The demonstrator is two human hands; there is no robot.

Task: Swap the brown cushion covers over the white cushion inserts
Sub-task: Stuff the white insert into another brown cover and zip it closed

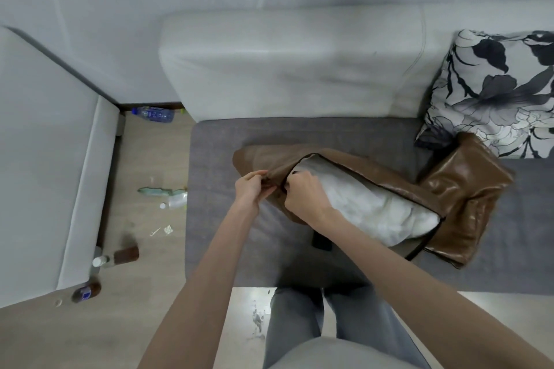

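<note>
We're looking down on a grey sofa seat (215, 159), and right in the middle lies the brown cushion cover (353, 168), its black-edged zip opening gaping wide. Inside it we see the white cushion insert (377, 210), still mostly exposed along the opening. The left hand (250, 190) has its grip pinched on the cover's fabric at the near end of the zip line, and the right hand (302, 193) is clenched right beside it at the same spot; it seems to be on the zip pull, though we can't quite make that out. The two hands are almost touching. Off to the right, a second brown cushion (463, 189), glossy and filled, rests against the open cover, and behind that a black-and-white floral cushion (494, 90) leans on the pale backrest (284, 63). Down on the wooden floor (150, 165) to the left, we spot several plastic bottles (153, 114) and scraps of litter.
</note>
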